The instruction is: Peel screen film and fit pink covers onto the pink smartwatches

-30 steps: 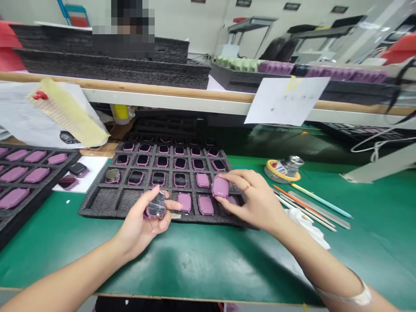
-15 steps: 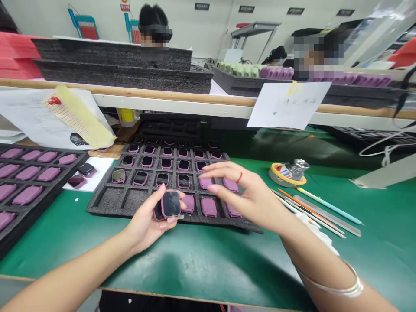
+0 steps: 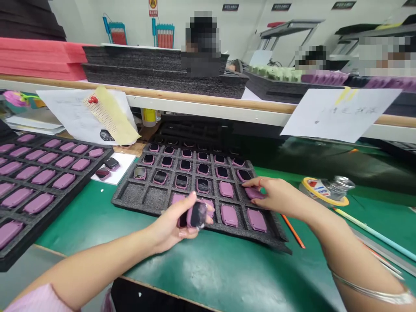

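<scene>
"Pinched or loose, that left hand point(image 3: 173, 227)?"

"Closed around a smartwatch body point(image 3: 197, 215), with the thumb bent over its upper edge and the fingers curled beneath. The body has a smooth mauve plastic frame, rounded corners and a glossy black glass face."

"Which way does it point?"

"Glass turned up toward the head camera, tilted. Its long axis stands nearly upright, the top leaning slightly right. It sits just above the front rows of a black foam tray point(image 3: 125, 201), not resting in a compartment."

"And the right hand point(image 3: 276, 195)?"

"Reaching forward with the fingers extended and close together, their tips pressed on a mauve watch case point(image 3: 253, 193) at the right end of a tray row. The thumb is hidden, so I can't tell whether it's a true pinch."

"What's the tray like?"

"Coarse, pitted foam cut into square compartments. Farther rows hold bodies with dark screens point(image 3: 203, 185) facing up; nearer ones show matte mauve backs point(image 3: 229, 215)."

"Anything else close by?"

"A green mat point(image 3: 208, 268) lies underneath. A second foam tray point(image 3: 19, 255), packed with long mauve backs, sits to the left, and an orange pencil point(image 3: 294, 232) lies just right of the black tray."
</scene>
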Available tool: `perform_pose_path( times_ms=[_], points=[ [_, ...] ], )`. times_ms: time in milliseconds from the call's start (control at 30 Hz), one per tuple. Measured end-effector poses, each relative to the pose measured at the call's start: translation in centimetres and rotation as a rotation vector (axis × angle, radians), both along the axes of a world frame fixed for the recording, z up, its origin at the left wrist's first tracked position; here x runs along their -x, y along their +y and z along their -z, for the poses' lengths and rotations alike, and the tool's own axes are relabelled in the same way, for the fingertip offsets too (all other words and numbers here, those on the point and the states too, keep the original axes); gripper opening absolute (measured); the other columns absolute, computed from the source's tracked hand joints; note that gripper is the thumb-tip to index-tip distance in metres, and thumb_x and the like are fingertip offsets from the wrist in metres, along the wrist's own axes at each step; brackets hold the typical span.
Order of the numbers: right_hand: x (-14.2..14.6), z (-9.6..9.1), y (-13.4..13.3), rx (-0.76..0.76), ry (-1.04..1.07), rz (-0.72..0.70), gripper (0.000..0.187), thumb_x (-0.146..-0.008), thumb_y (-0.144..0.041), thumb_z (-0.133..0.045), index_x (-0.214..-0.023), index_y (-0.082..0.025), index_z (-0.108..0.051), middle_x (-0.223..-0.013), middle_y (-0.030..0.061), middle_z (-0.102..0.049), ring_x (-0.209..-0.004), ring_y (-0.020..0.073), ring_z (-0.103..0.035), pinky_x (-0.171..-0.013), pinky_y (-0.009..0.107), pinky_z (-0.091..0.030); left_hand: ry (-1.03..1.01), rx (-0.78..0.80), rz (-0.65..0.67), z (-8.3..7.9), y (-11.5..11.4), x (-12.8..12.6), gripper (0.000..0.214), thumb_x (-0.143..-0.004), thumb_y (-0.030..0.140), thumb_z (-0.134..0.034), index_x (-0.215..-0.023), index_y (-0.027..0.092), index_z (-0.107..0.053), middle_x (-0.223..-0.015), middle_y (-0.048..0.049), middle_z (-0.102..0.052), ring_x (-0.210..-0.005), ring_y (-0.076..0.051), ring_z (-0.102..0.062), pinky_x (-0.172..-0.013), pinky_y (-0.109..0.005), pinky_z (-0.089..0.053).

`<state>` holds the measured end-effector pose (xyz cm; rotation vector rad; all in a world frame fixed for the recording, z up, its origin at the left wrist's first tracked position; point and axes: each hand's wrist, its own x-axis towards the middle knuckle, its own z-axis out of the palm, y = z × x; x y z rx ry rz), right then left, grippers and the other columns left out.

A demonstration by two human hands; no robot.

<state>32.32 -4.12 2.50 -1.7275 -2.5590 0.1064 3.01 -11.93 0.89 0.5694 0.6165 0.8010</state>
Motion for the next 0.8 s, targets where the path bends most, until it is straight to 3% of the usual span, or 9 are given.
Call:
perform_pose_path(
  times_ms=[100, 233, 367, 433, 500, 600, 700, 800],
  points=[
    [-0.7, 0.8, 0.6, 0.021, 0.013, -0.053, 0.044, -0.068, -0.002, -0.064, -0.107, -0.02, -0.076, -0.106, 0.0074, -0.08, -0.088, 0.0267, -0.077, -0.075, 0.032, -0.061, 0.03, -0.049, 0.11, 0.0, -0.5, -0.3, 0.059, -0.072, 0.065, -0.079, -0.092, 0.01, -0.073, -0.075, -0.0076, -0.07, -0.038, -0.001, -0.035, -0.038, -0.019, -0.013],
    [-0.5, 0.8, 1.0, -0.005, 0.003, -0.082, 0.036, -0.071, -0.006, -0.059, -0.1, -0.019, -0.076, -0.094, 0.0086, -0.08, -0.076, 0.0242, -0.077, -0.066, 0.031, -0.059, 0.034, -0.098, 0.217, 0.0, -0.7, -0.1, 0.059, -0.077, 0.068, -0.071, -0.091, 0.011, -0.071, -0.074, -0.0066, -0.07, -0.037, -0.003, -0.033, -0.038, -0.023, -0.011],
    [1.4, 0.4, 0.5, -0.109, -0.029, -0.06, 0.032, -0.075, -0.021, -0.062, -0.105, -0.017, -0.073, -0.098, 0.0141, -0.079, -0.073, 0.0292, -0.076, -0.056, 0.036, -0.054, 0.056, -0.115, 0.286, -0.2, -0.9, 0.1, 0.057, -0.09, 0.066, -0.056, -0.088, 0.011, -0.07, -0.07, -0.0053, -0.067, -0.035, -0.005, -0.033, -0.036, -0.025, -0.01],
    [3.4, 0.1, -0.2, -0.216, 0.019, -0.122, 0.037, -0.078, -0.029, -0.063, -0.113, -0.018, -0.069, -0.107, 0.0132, -0.078, -0.079, 0.0301, -0.076, -0.06, 0.038, -0.056, 0.066, -0.092, 0.311, -0.5, -0.9, 0.1, 0.062, -0.09, 0.07, -0.051, -0.081, 0.012, -0.068, -0.064, -0.0025, -0.063, -0.034, -0.006, -0.035, -0.034, -0.025, -0.012],
    [5.6, -0.4, -1.2, -0.347, 0.122, -0.25, 0.039, -0.081, -0.032, -0.061, -0.118, -0.019, -0.064, -0.11, 0.0107, -0.076, -0.087, 0.0286, -0.076, -0.07, 0.038, -0.06, 0.073, -0.022, 0.251, -0.7, -0.8, 0.2, 0.064, -0.087, 0.076, -0.05, -0.077, 0.013, -0.064, -0.059, 0.0008, -0.057, -0.036, -0.007, -0.041, -0.034, -0.023, -0.016],
    [8.8, -1.5, -2.8, -0.524, 0.25, -0.402, 0.035, -0.091, -0.037, -0.053, -0.121, -0.02, -0.06, -0.109, 0.0097, -0.075, -0.092, 0.0259, -0.074, -0.076, 0.038, -0.06, 0.062, 0.071, -0.018, -0.8, -0.2, 0.3, 0.065, -0.073, 0.08, -0.064, -0.081, 0.015, -0.061, -0.063, 0.0021, -0.059, -0.044, -0.007, -0.05, -0.039, -0.02, -0.026],
    [11.1, -2.1, -3.9, -0.657, 0.286, -0.464, 0.037, -0.099, -0.039, -0.044, -0.124, -0.017, -0.06, -0.107, 0.0129, -0.072, -0.092, 0.0264, -0.072, -0.077, 0.038, -0.059, 0.061, 0.001, -0.222, -0.5, 0.5, 0.6, 0.067, -0.055, 0.069, -0.086, -0.086, 0.015, -0.061, -0.073, -0.0004, -0.066, -0.051, -0.007, -0.055, -0.043, -0.018, -0.033],
    [12.6, -1.6, -4.5, -0.702, 0.318, -0.56, 0.037, -0.102, -0.033, -0.044, -0.13, -0.013, -0.058, -0.107, 0.0147, -0.069, -0.094, 0.026, -0.069, -0.081, 0.038, -0.058, 0.137, -0.121, -0.256, -0.3, 0.6, 0.8, 0.063, -0.045, 0.055, -0.095, -0.08, 0.014, -0.061, -0.065, 0.0024, -0.062, -0.051, -0.006, -0.054, -0.045, -0.017, -0.036]
  ],
)
